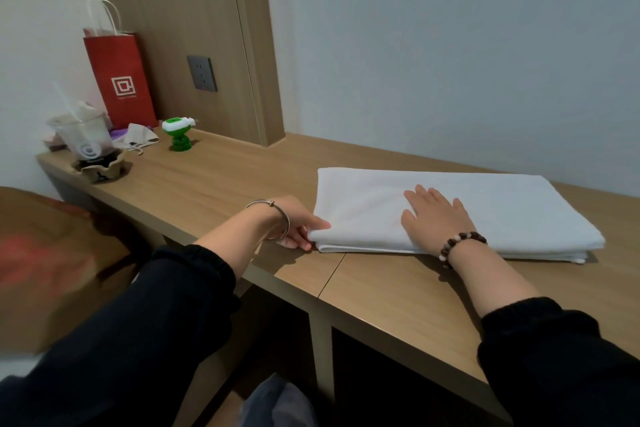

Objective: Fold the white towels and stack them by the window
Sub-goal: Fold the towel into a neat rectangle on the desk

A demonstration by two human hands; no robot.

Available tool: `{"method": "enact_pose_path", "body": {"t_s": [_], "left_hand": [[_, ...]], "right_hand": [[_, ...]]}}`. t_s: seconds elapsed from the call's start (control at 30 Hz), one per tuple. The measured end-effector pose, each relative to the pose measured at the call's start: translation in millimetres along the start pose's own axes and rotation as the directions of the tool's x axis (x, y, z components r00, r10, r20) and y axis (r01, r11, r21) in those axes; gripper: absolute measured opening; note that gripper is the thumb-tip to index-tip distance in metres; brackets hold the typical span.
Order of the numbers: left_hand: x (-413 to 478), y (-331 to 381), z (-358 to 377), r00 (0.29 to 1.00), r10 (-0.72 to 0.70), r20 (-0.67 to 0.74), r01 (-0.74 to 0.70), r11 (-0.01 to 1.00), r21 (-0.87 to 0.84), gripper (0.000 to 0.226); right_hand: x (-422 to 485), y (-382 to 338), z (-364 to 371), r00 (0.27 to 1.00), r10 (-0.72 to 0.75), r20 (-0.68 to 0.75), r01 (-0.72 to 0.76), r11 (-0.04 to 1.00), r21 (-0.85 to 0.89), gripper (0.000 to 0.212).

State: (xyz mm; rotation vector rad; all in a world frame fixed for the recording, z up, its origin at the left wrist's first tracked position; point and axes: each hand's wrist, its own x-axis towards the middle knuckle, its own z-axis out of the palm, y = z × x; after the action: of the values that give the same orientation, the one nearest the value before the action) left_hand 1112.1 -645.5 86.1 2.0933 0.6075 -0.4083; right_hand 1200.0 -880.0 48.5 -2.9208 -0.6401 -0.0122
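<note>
In the lower middle of the frame, the left hand [298,227] pinches the near left corner of the folded white towel [512,211], with the thumb on top and the fingers curled below. The right hand [434,215] lies flat on the towel with straight fingers. The towel rests on the wooden desk [242,180], right of centre. In the upper left stand a plastic cup [85,139], a green toy [178,133] and a red paper bag [121,80].

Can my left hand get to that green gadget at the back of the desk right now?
Probably yes. Only bare desk lies between the left hand and the green gadget, nothing in the way. But that hand pinches a corner of the white towel, so it would have to let go first.
</note>
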Motion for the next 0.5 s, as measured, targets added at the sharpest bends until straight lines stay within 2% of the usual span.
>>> {"method": "enact_pose_path", "body": {"t_s": [0.13, 0.23, 0.37, 0.43, 0.5], "left_hand": [[-5, 4, 4, 0.998, 0.057, -0.025, -0.054, 0.992, 0.111, 0.025], [-12, 6, 9, 0.992, 0.113, -0.052, -0.097, 0.963, 0.252, 0.033], [-17, 10, 26, 0.983, 0.183, -0.013, -0.168, 0.927, 0.337, 0.040], [-19, 9, 29, 0.976, 0.214, 0.042, -0.216, 0.922, 0.322, 0.039], [-20, 5, 20, 0.971, 0.189, 0.147, -0.213, 0.963, 0.163, 0.035]], "right_hand": [[-2, -2, -4, 0.999, 0.034, 0.016, -0.035, 0.999, 0.029, 0.052], [12, -15, -9, 0.994, 0.071, 0.081, -0.073, 0.997, 0.014, 0.050], [30, -42, -8, 0.996, 0.006, 0.087, -0.008, 1.000, 0.024, 0.058], [32, -45, -2, 0.995, -0.043, 0.094, 0.047, 0.998, -0.041, 0.061], [31, -42, 1, 0.990, -0.073, 0.120, 0.083, 0.994, -0.078, 0.060]]}}
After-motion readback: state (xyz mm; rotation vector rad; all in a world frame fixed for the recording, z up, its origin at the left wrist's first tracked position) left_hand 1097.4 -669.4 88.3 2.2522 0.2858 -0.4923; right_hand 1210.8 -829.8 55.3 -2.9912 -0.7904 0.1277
